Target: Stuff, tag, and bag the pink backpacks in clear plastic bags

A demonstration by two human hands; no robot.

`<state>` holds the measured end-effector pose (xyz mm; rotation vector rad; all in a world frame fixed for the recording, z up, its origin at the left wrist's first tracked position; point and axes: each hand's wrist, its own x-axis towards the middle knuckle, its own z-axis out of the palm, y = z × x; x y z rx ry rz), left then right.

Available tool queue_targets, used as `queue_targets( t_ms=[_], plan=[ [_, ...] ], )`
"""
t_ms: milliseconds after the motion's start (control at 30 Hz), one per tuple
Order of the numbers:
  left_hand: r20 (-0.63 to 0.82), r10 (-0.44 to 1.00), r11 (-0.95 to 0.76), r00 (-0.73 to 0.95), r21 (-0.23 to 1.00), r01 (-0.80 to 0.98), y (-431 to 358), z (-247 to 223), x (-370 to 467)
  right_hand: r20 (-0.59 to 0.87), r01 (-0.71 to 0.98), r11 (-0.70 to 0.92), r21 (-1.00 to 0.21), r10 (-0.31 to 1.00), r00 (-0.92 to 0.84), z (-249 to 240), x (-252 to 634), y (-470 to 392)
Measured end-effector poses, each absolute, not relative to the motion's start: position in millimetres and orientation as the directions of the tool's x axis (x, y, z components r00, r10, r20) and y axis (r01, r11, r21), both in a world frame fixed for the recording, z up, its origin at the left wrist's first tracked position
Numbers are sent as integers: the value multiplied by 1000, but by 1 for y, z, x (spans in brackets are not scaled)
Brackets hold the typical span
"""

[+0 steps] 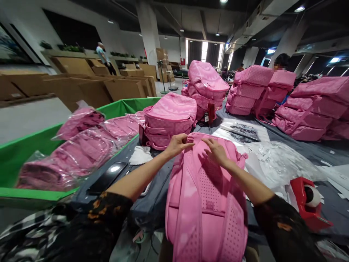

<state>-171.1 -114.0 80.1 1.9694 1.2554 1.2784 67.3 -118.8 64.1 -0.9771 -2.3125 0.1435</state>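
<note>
A pink backpack (215,225) stands upright in front of me with its shoulder straps and dotted back panel facing me. My left hand (177,146) is closed at the backpack's top left, thumb and fingers pinching the fabric by the strap's upper end. Against the upper back panel, right of centre, rests my right hand (217,152). Its fingers reach toward the top edge, with the thumb apart from them. Just behind is another pink backpack (170,112) lying on the table, with a dark tag at its side.
Stacked pink backpacks (207,80) stand farther back. At left, a green-sided bin (35,194) holds plastic-wrapped backpacks. A black phone (107,178) and white cloth (140,155) lie left; a red tape dispenser (307,203) and clear plastic bags (283,160) lie right. A person (103,58) stands near cardboard boxes.
</note>
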Motion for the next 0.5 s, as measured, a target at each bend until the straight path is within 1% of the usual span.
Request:
queue_targets(
  t_ms=[33, 100, 167, 200, 267, 367, 433, 500],
  plan=[
    [507, 845, -529, 170, 749, 399, -126, 82, -170, 507, 580, 763, -287, 634, -584, 64, 52, -97],
    [560, 809, -582, 182, 718, 382, -146, 84, -170, 507, 457, 861, -224, 503, -700, 63, 22, -65],
    [570, 800, -593, 188, 704, 391, -157, 82, -175, 488, 328, 930, -169, 368, -791, 63, 0, -48],
    [564, 807, -583, 177, 712, 391, -158, 80, -178, 464, 285, 947, -150, 322, -825, 63, -7, -44],
    [538, 834, -541, 125, 752, 377, -156, 74, -183, 406, 277, 950, -145, 313, -859, 64, -14, -42],
    [512, 857, -502, 58, 803, 321, -147, 66, -183, 333, 354, 918, -179, 395, -857, 64, -17, -41],
    [529, 843, -530, 96, 787, 315, -144, 65, -178, 280, 359, 912, -198, 404, -871, 67, -18, -40],
    [532, 820, -570, 211, 731, 375, -144, 69, -174, 188, 323, 927, -188, 357, -915, 74, -20, -38]
  ],
)
